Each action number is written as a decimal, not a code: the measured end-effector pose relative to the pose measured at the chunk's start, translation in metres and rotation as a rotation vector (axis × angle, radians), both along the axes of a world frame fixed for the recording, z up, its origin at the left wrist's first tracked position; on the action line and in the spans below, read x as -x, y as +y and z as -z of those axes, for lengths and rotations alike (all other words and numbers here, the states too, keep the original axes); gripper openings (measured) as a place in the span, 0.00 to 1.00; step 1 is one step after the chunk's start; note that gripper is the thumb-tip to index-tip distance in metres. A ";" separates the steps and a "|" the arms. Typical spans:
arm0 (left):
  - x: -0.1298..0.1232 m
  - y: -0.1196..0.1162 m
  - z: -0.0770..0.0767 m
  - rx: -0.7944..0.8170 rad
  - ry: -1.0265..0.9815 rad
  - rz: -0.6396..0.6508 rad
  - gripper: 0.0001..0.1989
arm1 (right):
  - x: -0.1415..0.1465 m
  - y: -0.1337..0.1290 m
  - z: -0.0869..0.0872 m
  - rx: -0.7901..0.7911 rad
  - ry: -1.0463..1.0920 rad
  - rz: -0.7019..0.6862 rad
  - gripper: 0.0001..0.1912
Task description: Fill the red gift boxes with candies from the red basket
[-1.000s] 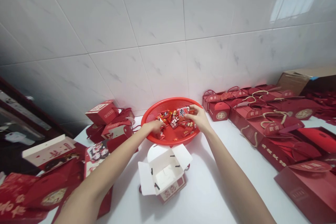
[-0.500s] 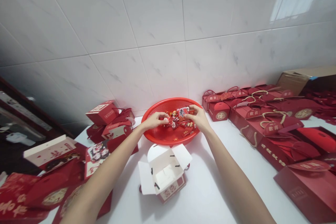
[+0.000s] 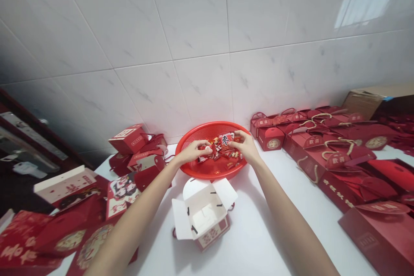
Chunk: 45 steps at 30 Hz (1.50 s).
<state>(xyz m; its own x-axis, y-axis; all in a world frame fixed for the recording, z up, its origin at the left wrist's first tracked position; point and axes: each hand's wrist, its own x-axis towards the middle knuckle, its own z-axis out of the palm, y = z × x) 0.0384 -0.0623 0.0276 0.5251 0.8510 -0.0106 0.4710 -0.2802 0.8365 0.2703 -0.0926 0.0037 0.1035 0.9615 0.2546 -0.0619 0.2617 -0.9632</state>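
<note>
Both my hands are over a red plastic basket (image 3: 207, 175) with several small wrapped candies (image 3: 230, 164) in it. My left hand (image 3: 196, 151) is closed on a small red-wrapped candy at the basket's left side. Between the fingers and thumb of my right hand (image 3: 245, 146) is a red candy packet (image 3: 225, 139) with a large black character on a white label. Just in front of the basket stands a small white-lined gift box (image 3: 207, 215), its flaps spread out and its inside facing up.
Closed red gift boxes (image 3: 323, 164) with cord handles stand in rows on the right. More red and white boxes (image 3: 129, 144) are piled on the left. A cardboard carton (image 3: 364, 102) is at the back right, and a tiled wall (image 3: 200, 90) rises behind the table.
My left hand has shifted slightly right within the basket and its fingers have curled in more. My right hand still holds the packet. The view has moved a little.
</note>
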 end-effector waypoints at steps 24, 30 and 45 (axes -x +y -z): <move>-0.002 -0.031 -0.004 -0.009 -0.048 -0.144 0.29 | 0.000 -0.004 -0.001 0.020 0.002 -0.037 0.22; 0.002 -0.040 0.000 -0.106 -0.077 -0.177 0.25 | -0.001 -0.006 -0.003 0.003 -0.009 -0.043 0.22; 0.030 -0.111 -0.015 -0.178 -0.124 -0.214 0.21 | 0.005 -0.038 -0.041 -0.027 -0.099 -0.267 0.21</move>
